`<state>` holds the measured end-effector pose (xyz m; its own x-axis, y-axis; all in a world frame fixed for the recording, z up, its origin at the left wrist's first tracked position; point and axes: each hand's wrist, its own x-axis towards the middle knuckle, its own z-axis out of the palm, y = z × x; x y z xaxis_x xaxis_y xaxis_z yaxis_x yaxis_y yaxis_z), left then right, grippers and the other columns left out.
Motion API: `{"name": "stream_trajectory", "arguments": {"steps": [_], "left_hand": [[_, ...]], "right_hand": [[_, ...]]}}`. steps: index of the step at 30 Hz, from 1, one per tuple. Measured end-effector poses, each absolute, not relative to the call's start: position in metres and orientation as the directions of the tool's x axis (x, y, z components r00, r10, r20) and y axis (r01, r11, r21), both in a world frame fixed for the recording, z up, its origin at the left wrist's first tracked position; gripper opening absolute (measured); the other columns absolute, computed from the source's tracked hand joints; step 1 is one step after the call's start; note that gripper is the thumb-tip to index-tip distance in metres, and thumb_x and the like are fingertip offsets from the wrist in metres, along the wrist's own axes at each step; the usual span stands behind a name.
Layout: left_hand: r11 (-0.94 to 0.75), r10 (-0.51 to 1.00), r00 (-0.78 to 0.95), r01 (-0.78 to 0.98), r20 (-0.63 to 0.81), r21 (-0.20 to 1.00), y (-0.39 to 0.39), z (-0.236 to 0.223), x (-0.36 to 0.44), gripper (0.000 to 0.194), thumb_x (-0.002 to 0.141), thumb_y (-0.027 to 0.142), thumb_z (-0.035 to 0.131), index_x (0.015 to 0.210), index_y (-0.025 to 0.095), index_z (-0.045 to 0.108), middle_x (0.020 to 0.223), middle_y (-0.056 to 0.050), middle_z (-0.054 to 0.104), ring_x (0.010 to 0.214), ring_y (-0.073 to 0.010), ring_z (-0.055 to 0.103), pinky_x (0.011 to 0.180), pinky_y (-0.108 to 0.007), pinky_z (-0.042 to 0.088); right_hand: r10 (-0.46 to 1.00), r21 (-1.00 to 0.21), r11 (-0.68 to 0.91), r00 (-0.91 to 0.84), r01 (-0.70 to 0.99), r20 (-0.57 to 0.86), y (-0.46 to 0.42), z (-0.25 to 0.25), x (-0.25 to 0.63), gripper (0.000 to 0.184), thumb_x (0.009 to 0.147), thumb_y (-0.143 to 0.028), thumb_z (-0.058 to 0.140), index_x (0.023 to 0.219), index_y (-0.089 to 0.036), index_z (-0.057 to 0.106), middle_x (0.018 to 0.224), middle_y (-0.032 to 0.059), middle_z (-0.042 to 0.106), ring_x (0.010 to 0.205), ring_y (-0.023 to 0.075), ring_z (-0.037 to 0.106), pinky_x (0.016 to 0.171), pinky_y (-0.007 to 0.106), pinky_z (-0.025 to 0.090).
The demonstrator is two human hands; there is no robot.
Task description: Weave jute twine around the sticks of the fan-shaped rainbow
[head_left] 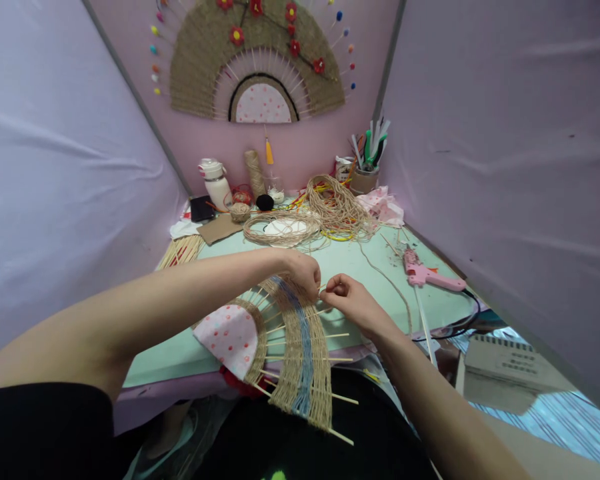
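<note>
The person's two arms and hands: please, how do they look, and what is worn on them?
The left hand and right hand are without gloves; no watch, ring or bracelet can be seen. On the left arm, a plain black sleeve stops short of the bare forearm. The right arm is bare as far as it shows.

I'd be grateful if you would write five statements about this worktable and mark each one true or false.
1. The left hand and right hand are close together by the near fan. True.
2. The near fan has a red stripe. False: the stripe is blue.
3. The glue gun is pink. True.
4. The glue gun lies left of the near fan. False: it lies to the right.
5. The bottle stands left of the twine roll. True.
</note>
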<state>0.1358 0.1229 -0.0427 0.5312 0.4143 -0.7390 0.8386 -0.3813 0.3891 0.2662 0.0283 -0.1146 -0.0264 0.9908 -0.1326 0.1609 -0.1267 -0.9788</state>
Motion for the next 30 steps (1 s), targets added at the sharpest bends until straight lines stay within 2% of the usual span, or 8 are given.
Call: {"name": "stream_trajectory", "arguments": {"steps": [10,16,25,30], "left_hand": [[-0.484,0.489,0.547,0.818,-0.68,0.311,0.122,-0.039,0.136,0.027,0.053,0.037,0.063,0.073,0.018,0.064,0.068,-0.001,0.063,0.064,-0.0157,0.056,0.059,-0.026,0.045],[-0.47,0.48,0.537,0.825,-0.694,0.313,0.121,-0.038,0.135,0.028,0.053,0.034,0.062,0.076,0.018,0.064,0.07,-0.001,0.065,0.064,-0.0147,0.057,0.055,-0.023,0.044],[-0.464,0.523,0.551,0.824,-0.65,0.325,0.119,-0.045,0.136,0.027,0.051,0.033,0.062,0.074,0.018,0.065,0.068,-0.001,0.063,0.062,-0.0149,0.056,0.054,-0.023,0.042],[-0.424,0.528,0.561,0.825,-0.638,0.375,0.121,-0.05,0.132,0.024,0.053,0.032,0.061,0.071,0.018,0.065,0.065,-0.001,0.062,0.061,-0.0152,0.056,0.052,-0.024,0.041]], "right_hand": [[0.988,-0.984,-0.145,-0.04,0.104,-0.15,0.034,-0.12,0.26,0.022,0.06,-0.02,0.061,0.074,-0.018,0.045,0.055,-0.0062,0.051,0.048,0.0076,0.044,0.047,0.02,0.029],[0.981,-0.978,-0.188,-0.031,0.087,-0.192,0.035,-0.122,0.258,0.024,0.06,-0.018,0.059,0.078,-0.018,0.044,0.053,-0.0079,0.049,0.046,0.0062,0.039,0.046,0.019,0.026],[0.972,-0.97,-0.233,0.004,0.075,-0.234,0.036,-0.123,0.256,0.032,0.059,-0.015,0.059,0.086,-0.018,0.043,0.06,-0.0048,0.056,0.047,0.0069,0.043,0.047,0.019,0.029],[0.973,-0.966,-0.23,-0.003,0.121,-0.232,0.034,-0.118,0.264,0.031,0.063,-0.021,0.062,0.089,-0.018,0.045,0.069,-0.0004,0.06,0.055,0.0099,0.051,0.053,0.022,0.037]]}}
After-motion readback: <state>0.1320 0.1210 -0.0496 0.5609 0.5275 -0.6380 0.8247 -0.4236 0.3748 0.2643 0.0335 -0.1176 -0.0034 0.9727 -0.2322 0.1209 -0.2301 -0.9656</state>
